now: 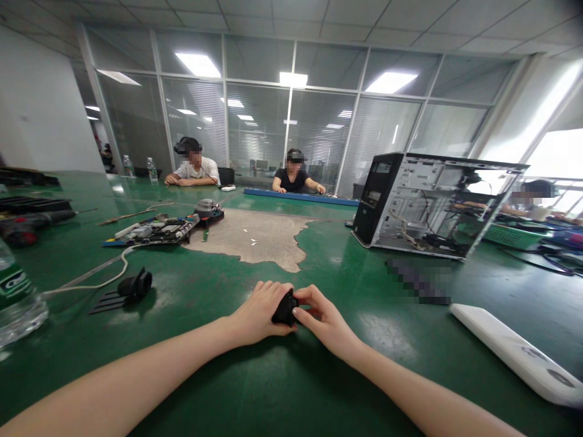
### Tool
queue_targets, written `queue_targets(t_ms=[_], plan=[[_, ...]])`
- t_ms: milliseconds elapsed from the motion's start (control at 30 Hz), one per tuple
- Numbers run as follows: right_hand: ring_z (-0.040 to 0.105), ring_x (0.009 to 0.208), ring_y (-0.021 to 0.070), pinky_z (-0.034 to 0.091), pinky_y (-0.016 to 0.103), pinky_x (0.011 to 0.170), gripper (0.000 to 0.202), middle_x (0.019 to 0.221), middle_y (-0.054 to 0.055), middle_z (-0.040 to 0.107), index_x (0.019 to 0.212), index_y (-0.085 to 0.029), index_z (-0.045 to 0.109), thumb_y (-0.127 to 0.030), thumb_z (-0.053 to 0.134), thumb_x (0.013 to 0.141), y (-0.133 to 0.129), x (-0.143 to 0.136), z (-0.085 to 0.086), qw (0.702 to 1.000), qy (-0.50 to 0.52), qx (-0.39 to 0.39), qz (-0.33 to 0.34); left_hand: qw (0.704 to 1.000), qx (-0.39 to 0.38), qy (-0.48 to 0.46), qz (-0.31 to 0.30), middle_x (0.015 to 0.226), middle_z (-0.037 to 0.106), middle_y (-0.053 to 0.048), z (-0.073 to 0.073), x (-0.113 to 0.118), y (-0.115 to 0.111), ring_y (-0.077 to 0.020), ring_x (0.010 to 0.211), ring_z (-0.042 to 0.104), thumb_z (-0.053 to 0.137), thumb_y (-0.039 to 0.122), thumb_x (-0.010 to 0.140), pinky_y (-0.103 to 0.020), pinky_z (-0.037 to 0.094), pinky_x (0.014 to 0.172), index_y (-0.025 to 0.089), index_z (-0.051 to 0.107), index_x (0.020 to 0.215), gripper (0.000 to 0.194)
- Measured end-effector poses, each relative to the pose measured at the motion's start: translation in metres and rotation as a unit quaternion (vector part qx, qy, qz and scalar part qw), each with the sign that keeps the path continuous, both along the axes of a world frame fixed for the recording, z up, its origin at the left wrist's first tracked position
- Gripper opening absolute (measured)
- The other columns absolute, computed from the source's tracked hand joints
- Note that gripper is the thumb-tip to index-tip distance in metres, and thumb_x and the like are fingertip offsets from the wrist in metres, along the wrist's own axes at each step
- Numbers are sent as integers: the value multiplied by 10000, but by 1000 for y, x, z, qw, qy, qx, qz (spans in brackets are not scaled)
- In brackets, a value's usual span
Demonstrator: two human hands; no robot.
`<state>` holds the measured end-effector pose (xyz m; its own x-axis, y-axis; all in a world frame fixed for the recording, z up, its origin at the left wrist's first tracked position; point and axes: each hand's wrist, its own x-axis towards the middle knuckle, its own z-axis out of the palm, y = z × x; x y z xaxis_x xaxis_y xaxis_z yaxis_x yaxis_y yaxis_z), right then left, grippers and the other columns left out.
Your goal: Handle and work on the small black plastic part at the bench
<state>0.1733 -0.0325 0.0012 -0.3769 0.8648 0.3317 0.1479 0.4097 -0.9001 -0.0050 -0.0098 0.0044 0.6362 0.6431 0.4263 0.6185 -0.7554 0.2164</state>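
Note:
A small black part (285, 308) sits between my two hands, low over the green table (204, 382); its exact kind cannot be made out. My left hand (260, 311) is wrapped round it from the left, covering much of it. On its right side, my right hand (325, 320) pinches the part with thumb and forefinger. Off to the left lies another black piece (134, 285) with a rounded end and flat prongs.
A circuit board (155, 230) with a fan cooler (209, 208) stands at mid-left. An opened computer case (423, 203) is at the right, a white power bank-like device (514, 352) nearer. A water bottle (16, 297) stands left. Two people sit across; another is at far right.

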Motion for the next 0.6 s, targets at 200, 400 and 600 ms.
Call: queue_targets(t_ms=[200, 400, 600], plan=[[560, 850, 167, 496, 312, 700, 243, 948, 45, 533, 1013, -199, 441, -276, 526, 798, 3, 0, -4, 999, -11, -36, -2, 1000, -2, 6, -3, 1034, 530, -55, 0, 0, 1, -238, 893, 458, 647, 423, 662, -352, 322, 765, 194, 354, 1144, 609], [544, 904, 172, 492, 304, 739, 219, 948, 36, 522, 962, -200, 471, -248, 564, 770, -1, 0, -1, 1000, -18, 7, 6, 1000, -1, 8, -4, 1032, 531, -50, 1, 0, 0, -233, 887, 459, 647, 392, 664, -349, 322, 765, 191, 349, 1151, 605], [548, 921, 177, 493, 303, 732, 180, 961, 42, 520, 957, -202, 469, -252, 529, 795, 1, 0, 0, 1000, -15, 12, -15, 1000, -5, 1, 3, 1023, 532, -51, 0, 0, 0, -236, 887, 462, 646, 409, 662, -359, 318, 773, 194, 352, 1146, 606]])
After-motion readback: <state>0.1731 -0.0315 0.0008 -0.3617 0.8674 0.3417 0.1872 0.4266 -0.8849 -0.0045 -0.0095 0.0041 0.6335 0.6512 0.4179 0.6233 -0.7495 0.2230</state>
